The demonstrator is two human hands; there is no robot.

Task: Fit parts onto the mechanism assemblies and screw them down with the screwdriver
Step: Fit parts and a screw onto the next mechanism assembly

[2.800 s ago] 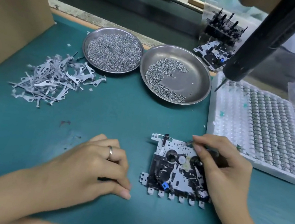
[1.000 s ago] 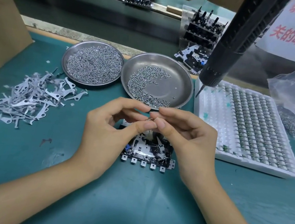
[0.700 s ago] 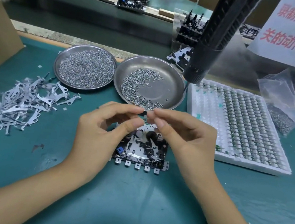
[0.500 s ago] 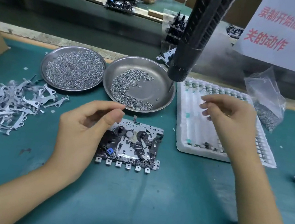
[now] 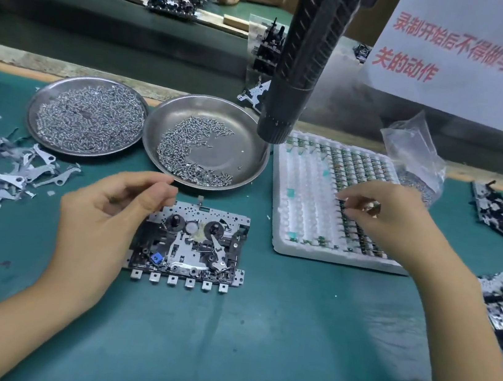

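The screwdriver [image 5: 308, 56] is cut off by the top edge, its tip unseen. The left hand [image 5: 102, 227] covers the mechanism assembly's [image 5: 194, 243] left end. What the right hand's fingertips [image 5: 344, 198] pinch is too small to tell.

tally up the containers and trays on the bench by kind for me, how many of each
Round metal dishes of screws: 2
White foam tray of small parts: 1
Clear plastic bag: 1
Total: 4
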